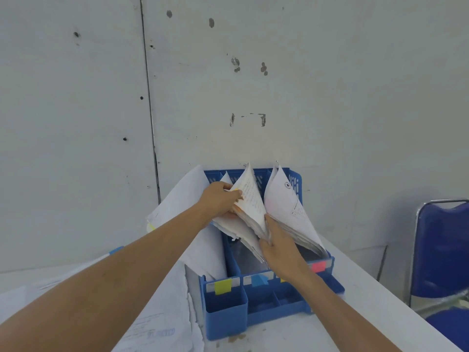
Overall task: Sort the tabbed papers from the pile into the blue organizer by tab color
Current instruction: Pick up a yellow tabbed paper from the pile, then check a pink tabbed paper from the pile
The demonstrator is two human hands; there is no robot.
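Observation:
The blue organizer (264, 303) stands on the white table against the wall, with yellow (222, 285), blue (258, 280) and pink (318, 267) tab labels on its front rail. Stacks of paper stand in its slots. My left hand (219, 198) grips the top edge of a middle stack of papers (250, 201) from the left. My right hand (280, 247) holds the same stack lower down on its right side, fingers curled round its edge. Another stack (289, 212) leans in the right slot. Large sheets (185, 199) lean at the organizer's left.
Loose sheets of the pile (157, 323) lie on the table at the lower left under my left arm. A blue chair (442, 252) stands to the right of the table. The grey wall rises directly behind the organizer.

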